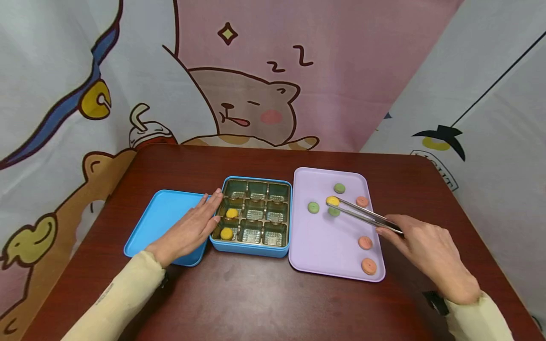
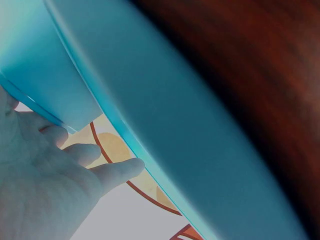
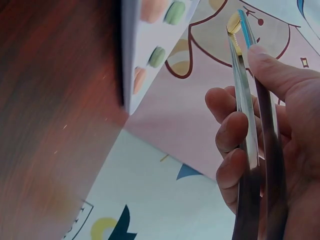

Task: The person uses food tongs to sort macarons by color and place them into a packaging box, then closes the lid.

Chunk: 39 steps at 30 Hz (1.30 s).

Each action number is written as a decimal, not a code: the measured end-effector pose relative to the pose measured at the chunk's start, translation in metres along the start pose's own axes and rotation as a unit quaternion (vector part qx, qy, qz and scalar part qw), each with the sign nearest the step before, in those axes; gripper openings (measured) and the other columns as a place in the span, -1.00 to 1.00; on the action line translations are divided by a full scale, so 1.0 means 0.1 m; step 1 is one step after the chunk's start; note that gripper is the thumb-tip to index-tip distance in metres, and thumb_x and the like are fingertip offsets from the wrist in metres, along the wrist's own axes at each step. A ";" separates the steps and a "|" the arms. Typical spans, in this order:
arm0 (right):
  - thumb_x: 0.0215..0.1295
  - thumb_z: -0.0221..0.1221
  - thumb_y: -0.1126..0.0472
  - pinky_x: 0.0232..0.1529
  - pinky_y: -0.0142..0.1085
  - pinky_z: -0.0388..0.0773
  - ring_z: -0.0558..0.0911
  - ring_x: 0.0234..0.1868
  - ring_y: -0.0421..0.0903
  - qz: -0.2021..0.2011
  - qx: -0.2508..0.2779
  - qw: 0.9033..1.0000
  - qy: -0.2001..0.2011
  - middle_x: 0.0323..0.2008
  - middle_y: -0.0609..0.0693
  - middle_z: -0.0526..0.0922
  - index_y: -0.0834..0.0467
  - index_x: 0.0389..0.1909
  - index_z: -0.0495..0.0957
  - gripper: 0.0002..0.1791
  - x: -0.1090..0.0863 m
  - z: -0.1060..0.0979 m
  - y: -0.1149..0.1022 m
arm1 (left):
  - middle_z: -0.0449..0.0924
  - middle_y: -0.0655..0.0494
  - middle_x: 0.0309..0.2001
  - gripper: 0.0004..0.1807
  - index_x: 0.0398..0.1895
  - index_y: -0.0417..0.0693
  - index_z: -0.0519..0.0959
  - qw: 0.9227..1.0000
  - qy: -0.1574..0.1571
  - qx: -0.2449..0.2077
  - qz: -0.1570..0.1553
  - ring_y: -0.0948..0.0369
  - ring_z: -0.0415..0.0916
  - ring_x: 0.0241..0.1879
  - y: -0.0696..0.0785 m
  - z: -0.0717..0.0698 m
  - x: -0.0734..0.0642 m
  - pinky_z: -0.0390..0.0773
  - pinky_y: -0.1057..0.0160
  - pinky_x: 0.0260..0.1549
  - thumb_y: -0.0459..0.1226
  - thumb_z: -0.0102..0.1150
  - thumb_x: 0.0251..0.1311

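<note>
My right hand (image 1: 428, 248) grips metal tongs (image 1: 370, 216), whose tips pinch a small yellow macaron (image 1: 332, 201) above the lilac tray (image 1: 326, 246). In the right wrist view, the yellow macaron (image 3: 233, 23) sits between the tong tips and the fingers wrap round the handles. My left hand (image 1: 187, 234), fingers extended, rests against the left rim of a blue box (image 1: 251, 249) divided into several compartments. Two yellow macarons lie in its left column, one in the middle compartment (image 1: 232, 213), the other in the front one (image 1: 226, 233).
On the tray lie green macarons (image 1: 313, 207) and pink macarons (image 1: 365, 243). A blue lid (image 1: 166, 215) lies on the brown table (image 1: 264, 298) left of the box, partly beneath the left forearm and hand. A printed curtain (image 1: 332, 85) hangs behind the table.
</note>
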State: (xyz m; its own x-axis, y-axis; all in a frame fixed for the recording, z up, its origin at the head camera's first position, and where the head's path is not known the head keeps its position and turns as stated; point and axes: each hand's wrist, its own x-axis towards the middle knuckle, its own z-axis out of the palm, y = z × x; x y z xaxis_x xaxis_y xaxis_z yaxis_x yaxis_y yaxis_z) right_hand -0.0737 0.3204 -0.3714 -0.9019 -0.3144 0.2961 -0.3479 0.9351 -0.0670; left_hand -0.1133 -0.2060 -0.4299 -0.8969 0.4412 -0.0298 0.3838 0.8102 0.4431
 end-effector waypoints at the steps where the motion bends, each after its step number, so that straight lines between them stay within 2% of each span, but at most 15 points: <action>1: 0.17 0.50 -0.01 -0.71 -0.35 0.21 0.32 -0.64 -0.23 -0.006 0.002 1.000 0.004 -0.41 -0.05 0.70 0.14 -0.07 0.72 -0.59 0.01 0.01 -0.01 | -0.29 0.08 0.69 -0.30 0.70 -0.04 -0.16 1.000 -0.001 -0.001 0.000 -0.18 -0.24 0.63 0.00 0.00 0.00 0.09 -0.47 0.37 0.03 -0.35 0.69; 11: 0.20 0.48 -0.03 -0.69 -0.36 0.15 0.28 -0.64 -0.26 -0.042 0.017 0.998 0.035 -0.53 -0.20 0.52 0.08 -0.15 0.69 -0.67 0.15 0.03 -0.14 | -0.28 0.06 0.69 -0.30 0.70 -0.04 -0.16 1.000 0.002 -0.002 0.005 -0.19 -0.24 0.63 0.00 0.01 0.00 0.09 -0.47 0.37 0.04 -0.38 0.69; 21: 0.20 0.48 -0.06 -0.69 -0.37 0.13 0.23 -0.67 -0.27 -0.062 0.018 0.997 0.046 -0.62 -0.24 0.33 0.06 -0.18 0.70 -0.67 0.28 0.06 -0.28 | -0.30 0.10 0.69 -0.30 0.70 -0.04 -0.16 1.000 0.000 -0.009 0.005 -0.15 -0.25 0.63 -0.01 0.01 0.00 0.08 -0.46 0.38 0.02 -0.35 0.69; 23: 0.20 0.48 -0.06 -0.69 -0.37 0.12 0.20 -0.68 -0.28 -0.070 0.019 0.996 0.052 -0.64 -0.24 0.34 0.06 -0.16 0.72 -0.67 0.31 0.06 -0.30 | -0.30 0.10 0.69 -0.30 0.70 -0.04 -0.16 1.000 -0.001 -0.008 0.004 -0.16 -0.25 0.63 -0.01 0.01 0.00 0.08 -0.46 0.38 0.02 -0.35 0.69; 25: 0.19 0.48 -0.05 -0.69 -0.37 0.12 0.19 -0.68 -0.28 -0.080 0.023 0.995 0.061 -0.61 -0.22 0.46 0.07 -0.10 0.74 -0.64 0.34 0.07 -0.33 | -0.31 0.09 0.69 -0.30 0.70 -0.03 -0.17 1.000 -0.002 -0.008 0.003 -0.16 -0.25 0.63 -0.01 0.01 0.00 0.07 -0.46 0.38 0.02 -0.35 0.69; 28: 0.18 0.49 -0.03 -0.71 -0.38 0.13 0.19 -0.68 -0.29 -0.092 0.026 0.993 0.064 -0.61 -0.22 0.46 0.05 -0.12 0.72 -0.66 0.39 0.07 -0.37 | -0.31 0.10 0.69 -0.30 0.70 -0.03 -0.17 1.000 -0.002 -0.009 0.002 -0.16 -0.25 0.63 0.00 0.01 0.00 0.07 -0.46 0.38 0.02 -0.34 0.69; 30: 0.19 0.49 -0.03 -0.72 -0.39 0.15 0.21 -0.68 -0.30 -0.098 0.028 0.993 0.059 -0.61 -0.23 0.44 0.03 -0.19 0.67 -0.69 0.42 0.07 -0.40 | -0.31 0.10 0.69 -0.30 0.70 -0.02 -0.17 1.000 -0.001 -0.010 0.002 -0.15 -0.25 0.64 0.00 0.00 0.00 0.07 -0.46 0.38 0.02 -0.34 0.69; 32: 0.20 0.48 -0.04 -0.72 -0.40 0.17 0.23 -0.68 -0.31 -0.099 0.030 0.993 0.051 -0.63 -0.26 0.34 0.01 -0.25 0.61 -0.71 0.46 0.07 -0.44 | -0.31 0.11 0.69 -0.30 0.70 -0.02 -0.17 1.000 -0.001 -0.011 0.002 -0.14 -0.25 0.64 0.00 0.00 0.00 0.08 -0.45 0.38 0.04 -0.36 0.69; 39: 0.24 0.46 -0.04 -0.70 -0.39 0.21 0.30 -0.65 -0.30 -0.096 0.046 0.994 0.031 -0.55 -0.23 0.50 0.06 -0.20 0.69 -0.71 0.57 0.05 -0.57 | -0.31 0.11 0.69 -0.30 0.71 -0.02 -0.17 1.000 0.003 -0.012 0.002 -0.14 -0.24 0.64 0.00 0.01 -0.01 0.09 -0.45 0.38 0.02 -0.33 0.69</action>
State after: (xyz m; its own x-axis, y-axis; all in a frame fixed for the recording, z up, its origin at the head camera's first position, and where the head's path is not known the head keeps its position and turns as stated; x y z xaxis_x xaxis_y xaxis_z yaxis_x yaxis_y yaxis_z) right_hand -0.1072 0.2484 -0.3558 -0.8000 -0.4729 0.3692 -0.5371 0.8388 -0.0895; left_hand -0.1121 -0.2061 -0.4304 -0.8970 0.4414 -0.0227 0.3817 0.7995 0.4637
